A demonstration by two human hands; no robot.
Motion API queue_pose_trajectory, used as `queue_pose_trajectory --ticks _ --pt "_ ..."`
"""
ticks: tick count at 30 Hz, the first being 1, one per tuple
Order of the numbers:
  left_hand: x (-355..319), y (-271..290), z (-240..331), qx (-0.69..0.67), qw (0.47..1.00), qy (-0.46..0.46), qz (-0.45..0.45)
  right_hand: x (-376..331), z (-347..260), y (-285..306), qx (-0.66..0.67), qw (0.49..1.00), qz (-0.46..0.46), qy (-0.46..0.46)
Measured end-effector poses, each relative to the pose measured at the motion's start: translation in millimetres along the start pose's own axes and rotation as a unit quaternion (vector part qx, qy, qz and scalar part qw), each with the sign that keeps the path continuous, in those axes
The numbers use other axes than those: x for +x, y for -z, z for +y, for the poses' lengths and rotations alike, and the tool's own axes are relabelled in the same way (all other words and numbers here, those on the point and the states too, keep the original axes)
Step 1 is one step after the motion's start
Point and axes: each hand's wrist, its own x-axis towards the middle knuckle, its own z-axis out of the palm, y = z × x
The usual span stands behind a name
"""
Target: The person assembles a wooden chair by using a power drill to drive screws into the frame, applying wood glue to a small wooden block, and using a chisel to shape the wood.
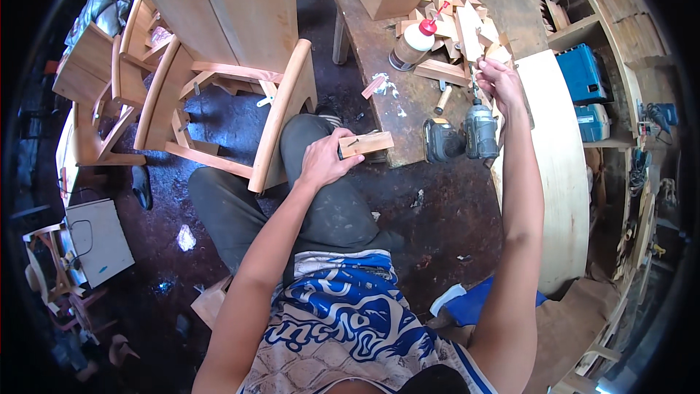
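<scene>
The left hand [324,162] grips a wood block [375,144] pointing to three o'clock, toward the drill [481,133], whose tip the right hand [502,86] pinches.

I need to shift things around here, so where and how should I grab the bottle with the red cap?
Probably around the thick, round body of the bottle, below the narrow red cap, coming from the left: wood scraps crowd its right side, while bare bench lies to its left.
</scene>
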Motion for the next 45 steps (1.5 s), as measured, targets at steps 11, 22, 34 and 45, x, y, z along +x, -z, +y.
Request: queue_pose_trajectory --ticks 11,22,34,45 --pt "4 -4 1 -0.025 0.999 -0.025 0.024 24 3 -8 0.08 0.987 -0.121 -0.075" --pt "7 -1 7 -0.025 1.0 0.013 -0.002 33 15 11 0.131 0.967 -0.199 -0.088" --pt "6 -2 7 -0.02 1.0 0.016 0.003 15 16 -4 0.113 0.965 -0.218 -0.094" --pt "6 -2 4 -0.027 0.999 0.02 0.008 -70 99 54 0.012 0.984 -0.156 -0.081"
